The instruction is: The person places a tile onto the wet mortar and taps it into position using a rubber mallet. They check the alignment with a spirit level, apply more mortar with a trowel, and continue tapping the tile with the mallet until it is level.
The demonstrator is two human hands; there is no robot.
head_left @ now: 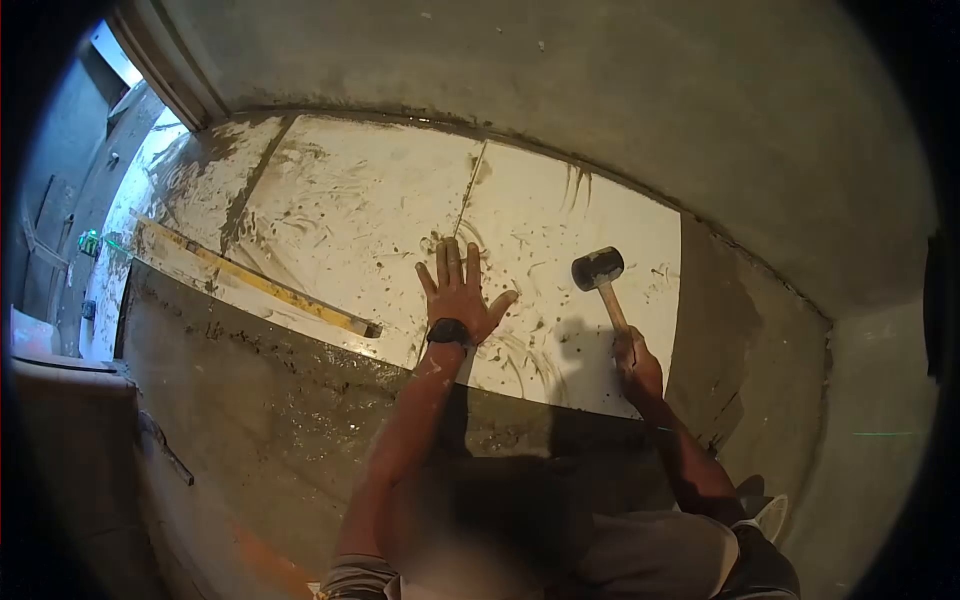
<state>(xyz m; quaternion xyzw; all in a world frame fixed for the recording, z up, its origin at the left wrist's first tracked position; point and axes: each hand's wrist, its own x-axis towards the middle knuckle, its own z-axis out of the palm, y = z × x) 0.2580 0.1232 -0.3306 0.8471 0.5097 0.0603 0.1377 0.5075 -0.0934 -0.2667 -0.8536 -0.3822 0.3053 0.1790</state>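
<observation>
1. Left hand (458,295): I see it laid flat, fingers spread wide, palm down on the large white tile (560,215). It holds nothing. A dark wristwatch (448,331) sits on that wrist.
2. Right hand (637,365): closed round the lower end of the mallet (603,280) handle, with the head raised just above the tile, to the right of the left hand.
3. Mallet: black head on a pale wooden handle. I judge it head-heavy, with a soft face that gives on contact. It is best held low on the handle, as it is here.
4. Tile: lies against the wall (600,90), its near edge meeting the mortar bed (250,400). I judge it stiff, heavy and brittle at the edges. The smeared surface looks slick, so a flat palm suits it better than fingertips.
5. Joint (468,195): a thin dark line running from the fingertips up towards the wall.
6. Level (270,287): a long yellow bar lying well to the left on the neighbouring tiles.
7. Mortar bed: grey and wet-looking, between the person and the tile.
</observation>
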